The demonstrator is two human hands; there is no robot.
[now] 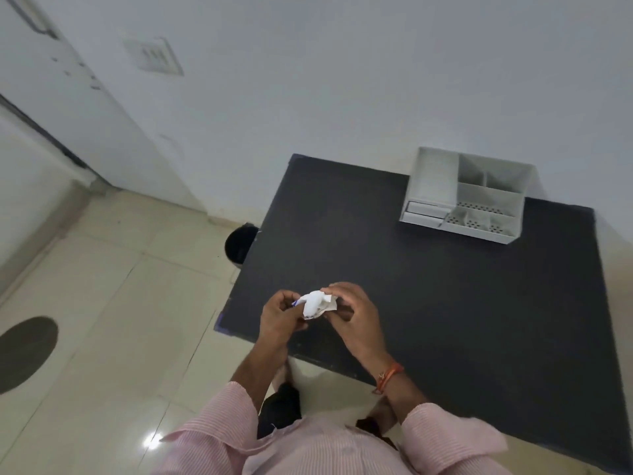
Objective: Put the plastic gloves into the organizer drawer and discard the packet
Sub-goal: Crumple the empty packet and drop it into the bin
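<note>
Here, a dark table (445, 303) is set against a white wall, with pale floor tiles to the left. A white organizer (466, 197) is placed at the far right of the table, and a black bin (238, 246) is seen beside the far left edge. At the near left edge, a crumpled white packet (315, 304) is pinched between the closed fingers of the left hand (279, 317) and the right hand (356, 320).

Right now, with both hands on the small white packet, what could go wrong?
1. The crumpled white packet is held by left hand and right hand near the black table's edge; gloves might drop onto the floor.
2. The white plastic organizer stands far off, so it requires a long reach.
3. The black bin is half hidden; a toss may miss.
</note>
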